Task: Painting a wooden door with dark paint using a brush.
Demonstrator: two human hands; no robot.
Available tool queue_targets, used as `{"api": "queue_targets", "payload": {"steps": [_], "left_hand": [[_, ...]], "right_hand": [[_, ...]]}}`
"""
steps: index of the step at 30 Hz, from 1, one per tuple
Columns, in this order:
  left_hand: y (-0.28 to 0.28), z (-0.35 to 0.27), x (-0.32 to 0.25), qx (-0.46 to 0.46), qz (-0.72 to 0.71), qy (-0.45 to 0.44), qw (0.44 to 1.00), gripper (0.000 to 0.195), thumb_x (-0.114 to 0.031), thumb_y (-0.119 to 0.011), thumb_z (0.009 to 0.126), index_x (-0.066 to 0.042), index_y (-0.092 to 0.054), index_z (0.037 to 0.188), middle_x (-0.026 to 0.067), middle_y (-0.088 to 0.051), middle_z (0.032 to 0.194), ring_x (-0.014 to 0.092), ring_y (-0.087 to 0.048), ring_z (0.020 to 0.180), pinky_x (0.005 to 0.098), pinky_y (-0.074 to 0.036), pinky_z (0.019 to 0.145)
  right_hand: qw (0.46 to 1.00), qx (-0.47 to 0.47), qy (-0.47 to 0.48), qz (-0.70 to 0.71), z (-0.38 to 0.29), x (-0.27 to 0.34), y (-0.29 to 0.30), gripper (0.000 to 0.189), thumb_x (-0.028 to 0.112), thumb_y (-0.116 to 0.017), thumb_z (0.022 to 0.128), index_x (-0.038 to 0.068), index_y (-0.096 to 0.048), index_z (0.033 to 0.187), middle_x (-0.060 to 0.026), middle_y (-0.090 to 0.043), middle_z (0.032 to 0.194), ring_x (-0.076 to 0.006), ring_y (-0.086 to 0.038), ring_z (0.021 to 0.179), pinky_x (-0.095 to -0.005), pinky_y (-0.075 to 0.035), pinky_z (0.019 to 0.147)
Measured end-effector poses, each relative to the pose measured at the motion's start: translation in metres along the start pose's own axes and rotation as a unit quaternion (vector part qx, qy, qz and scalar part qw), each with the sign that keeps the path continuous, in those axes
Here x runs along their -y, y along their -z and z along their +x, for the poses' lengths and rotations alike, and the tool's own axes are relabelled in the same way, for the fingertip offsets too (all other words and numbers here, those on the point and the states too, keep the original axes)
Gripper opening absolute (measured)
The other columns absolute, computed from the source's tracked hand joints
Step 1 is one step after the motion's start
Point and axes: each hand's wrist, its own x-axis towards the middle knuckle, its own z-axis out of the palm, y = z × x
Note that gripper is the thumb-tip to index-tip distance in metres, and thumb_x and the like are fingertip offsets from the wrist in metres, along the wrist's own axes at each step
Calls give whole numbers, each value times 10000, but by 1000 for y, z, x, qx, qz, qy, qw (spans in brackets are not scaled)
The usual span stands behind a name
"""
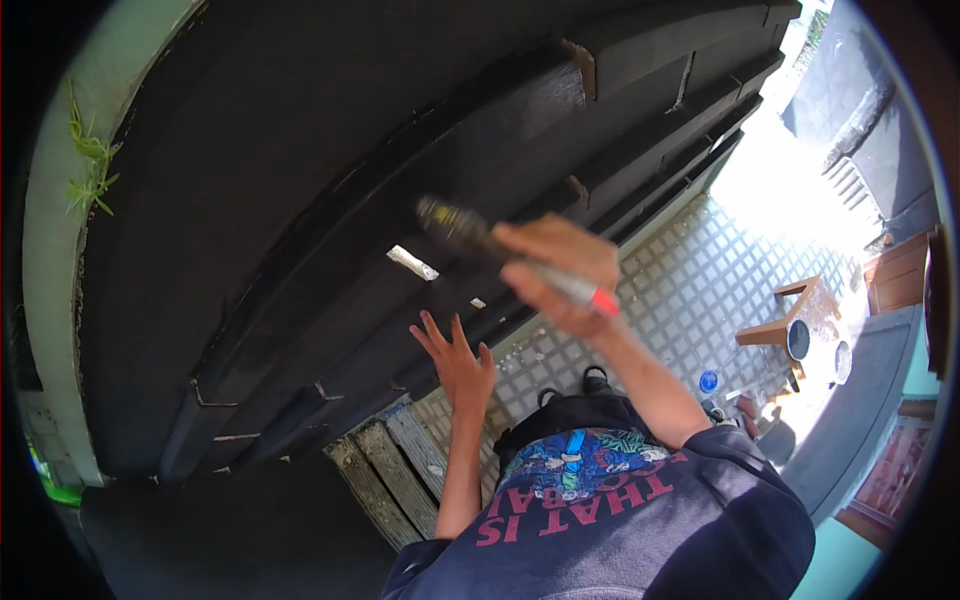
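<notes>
My right hand (566,270) is closed around the handle of a paintbrush (480,229), which has a pale grip with a red end. The brush is blurred, and its bristles point to the upper left over a dark, stepped wall surface (480,165). Whether the bristles touch the surface, I cannot tell. Below the brush, my left hand (457,364) is spread with its fingers apart near the lower ledges and holds nothing. Between the brush and my left hand, a pale patch (412,262) and a smaller one (478,303) show on the dark surface.
Weathered wooden slats (390,472) lie at my left. On the tiled floor (675,262) at my right stands a brown stool (810,322) with round containers by it. A blue lid (708,381) and assorted items are near it. A green plant (94,165) grows at the far left edge.
</notes>
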Motion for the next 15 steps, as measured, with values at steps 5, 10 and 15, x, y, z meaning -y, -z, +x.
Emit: {"api": "queue_targets", "payload": {"steps": [5,10,15], "left_hand": [[1,1,3,-10,6,-17,1000,682,-88,-775,798,30,-526,1422,315,-132,1661,603,-81,1520,622,-427,1130],[1,0,-1,-12,14,-10,1000,675,-93,-776,798,26,-538,1418,314,-128,1662,601,-71,1523,631,-440,1115],[-1,4,-6,1,-4,-2,1000,685,-119,-786,794,19,-550,1422,316,-129,1661,606,-65,1521,635,-433,1118]], "right_hand": [[961,-197,-175,-80,21,-55,61,208,79,-792,880,-25,-781,1061,-172,-753,927,-217,-706,754,-300,-543,668],[953,-195,-55,-227,48,-25,73,201,26,-796,856,-42,-771,1044,-168,-749,910,-240,-699,733,-313,-550,669],[950,-105,85,-281,38,-7,11,357,16,-852,746,-23,-749,1085,-150,-742,973,-269,-712,771,-345,-585,665]]}}
